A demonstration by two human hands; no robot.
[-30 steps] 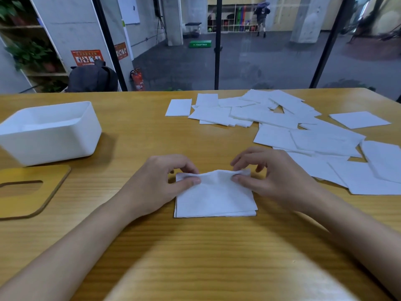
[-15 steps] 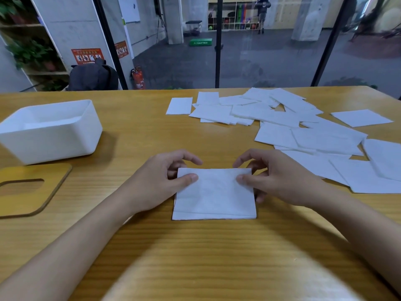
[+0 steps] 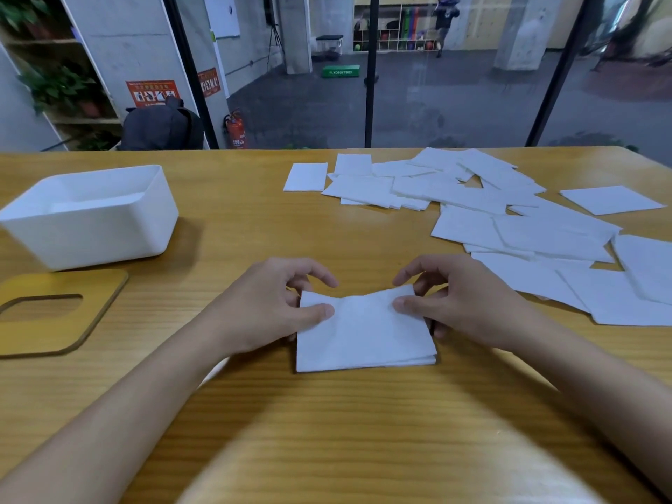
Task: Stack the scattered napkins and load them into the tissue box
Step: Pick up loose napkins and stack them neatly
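A small stack of white napkins [image 3: 363,336] lies on the wooden table [image 3: 327,412] in front of me. My left hand [image 3: 269,307] pinches its far left corner, thumb on top. My right hand [image 3: 462,303] pinches the far right corner the same way. The far edge of the stack is lifted and sags in the middle. Several loose napkins [image 3: 509,227] lie scattered over the right half of the table. The white tissue box [image 3: 91,220] stands open at the left, apart from both hands.
The wooden lid [image 3: 54,314] with an oval slot lies flat in front of the tissue box near the left edge. A glass wall runs behind the table's far edge. A dark backpack [image 3: 163,125] sits beyond the far left side.
Both hands have pinched the stack's far corners again and raised its far edge, which lay flat half a second ago. The stack itself has stayed in place.
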